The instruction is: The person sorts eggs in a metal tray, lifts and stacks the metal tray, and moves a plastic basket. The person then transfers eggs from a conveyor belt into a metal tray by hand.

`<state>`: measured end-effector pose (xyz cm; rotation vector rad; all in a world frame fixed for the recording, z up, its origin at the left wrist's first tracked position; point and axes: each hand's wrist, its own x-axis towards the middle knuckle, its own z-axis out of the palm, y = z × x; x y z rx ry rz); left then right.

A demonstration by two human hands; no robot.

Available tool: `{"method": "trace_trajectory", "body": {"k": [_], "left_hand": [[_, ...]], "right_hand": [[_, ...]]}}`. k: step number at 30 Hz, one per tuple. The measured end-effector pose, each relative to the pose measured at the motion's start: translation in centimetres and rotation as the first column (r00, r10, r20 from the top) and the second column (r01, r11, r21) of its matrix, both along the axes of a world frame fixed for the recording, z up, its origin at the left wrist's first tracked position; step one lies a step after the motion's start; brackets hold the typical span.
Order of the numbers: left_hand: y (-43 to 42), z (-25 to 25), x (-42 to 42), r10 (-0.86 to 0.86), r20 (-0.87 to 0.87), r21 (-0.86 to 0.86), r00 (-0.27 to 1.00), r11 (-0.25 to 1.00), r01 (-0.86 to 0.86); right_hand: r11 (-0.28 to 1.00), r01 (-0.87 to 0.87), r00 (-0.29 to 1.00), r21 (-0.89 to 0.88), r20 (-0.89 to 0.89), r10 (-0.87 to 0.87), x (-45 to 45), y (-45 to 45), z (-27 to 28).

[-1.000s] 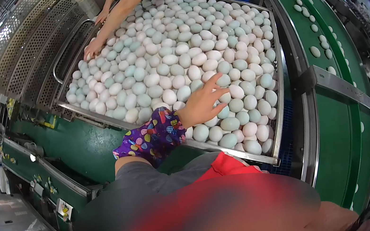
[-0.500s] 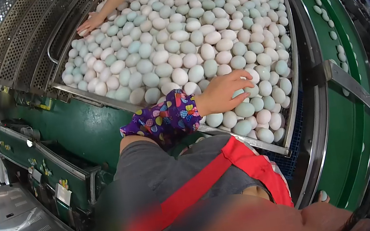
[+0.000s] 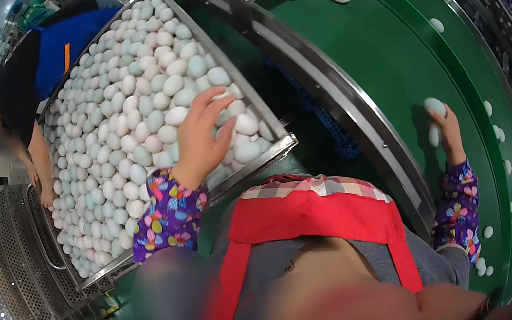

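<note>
Head view: our left hand [image 3: 200,138] is open over the near right corner of a metal-rimmed tray [image 3: 273,153], fingers spread and slightly curled at the heaped eggs [image 3: 175,116]; we cannot tell whether any is gripped. The eggs, white to pale green, lie in direct contact. Our right hand [image 3: 451,131] is partly closed over the green conveyor belt [image 3: 374,63], gripping a pale green egg [image 3: 435,107] near the fingertips. A second egg [image 3: 434,135] lies just beside the thumb side — whether held or resting, we cannot tell.

On the belt, loose eggs sit on both sides of a raised green divider [image 3: 421,26]. At left, a co-worker's hand [image 3: 46,194] is at the tray's edge.

Handling, in our judgement: shells may crack under point pressure, so soft finger pads, picking from the top layer and no pressing on neighbours are advised. Over the belt, a low hand and gentle release — clear of other eggs — would limit knocks and rolling.
</note>
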<state>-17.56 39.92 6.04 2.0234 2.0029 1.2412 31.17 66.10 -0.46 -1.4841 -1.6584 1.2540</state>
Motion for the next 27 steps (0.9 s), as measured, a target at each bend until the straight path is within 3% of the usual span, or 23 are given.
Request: {"method": "trace_trajectory", "body": {"k": [4,7,9,10,11,13,15,18,21,22,25,26,27], "left_hand": [[6.8,-0.2,6.3,-0.184,-0.166,-0.015,0.969,0.983,0.184],[12.1,-1.5,11.7,-0.194,-0.273,-0.091,0.942,0.98,0.175],[16.1,-3.0,13.7,-0.203,-0.331,-0.129,0.922,0.977,0.168],[18.1,-3.6,14.5,-0.199,-0.356,-0.154,0.913,0.976,0.153],[20.1,-4.7,14.9,-0.191,-0.379,-0.187,0.906,0.974,0.127],[26.8,-6.5,11.7,-0.134,-0.436,-0.237,0.89,0.971,0.03],[29.9,-7.5,12.5,-0.105,-0.516,-0.265,0.85,0.963,-0.042],[33.3,-8.6,14.2,-0.072,-0.623,-0.28,0.779,0.95,-0.137],[36.1,-10.4,14.8,-0.088,-0.514,-0.411,0.853,0.898,-0.155],[36.5,-11.1,14.9,-0.077,-0.482,-0.334,0.873,0.937,-0.102],[38.1,-11.7,15.1,-0.053,-0.464,-0.205,0.884,0.978,-0.049],[38.8,-11.4,14.9,-0.007,-0.38,-0.102,0.925,0.994,-0.034],[39.8,-10.7,14.9,0.027,-0.365,-0.148,0.931,0.985,-0.087]], "right_hand": [[0.98,-0.18,0.968,0.087,-0.158,0.192,-0.4,-0.1,-0.2],[0.915,-0.313,0.918,0.254,-0.165,0.36,0.5,0.8,-1.8],[0.908,-0.306,0.932,0.287,-0.106,0.347,-0.7,1.3,-0.5],[0.876,-0.285,0.95,0.39,-0.007,0.312,-1.4,2.4,-0.6],[0.839,-0.344,0.924,0.422,-0.009,0.383,-2.7,3.2,0.0],[0.725,-0.5,0.866,0.474,0.283,0.412,-9.3,11.0,-0.7],[0.723,-0.427,0.9,0.543,0.334,0.281,-11.5,12.8,-2.5],[0.757,-0.507,0.839,0.412,0.437,0.324,-12.5,14.3,-2.9],[0.785,-0.516,0.796,0.343,0.53,0.292,-11.5,14.6,-3.5],[0.833,-0.488,0.799,0.261,0.517,0.307,-11.1,14.9,-3.9],[0.844,-0.444,0.863,0.302,0.397,0.312,-9.5,14.7,-5.7],[0.849,-0.434,0.862,0.302,0.413,0.294,-9.1,14.3,-5.5],[0.844,-0.435,0.865,0.314,0.406,0.295,-8.8,14.1,-5.3]]}}
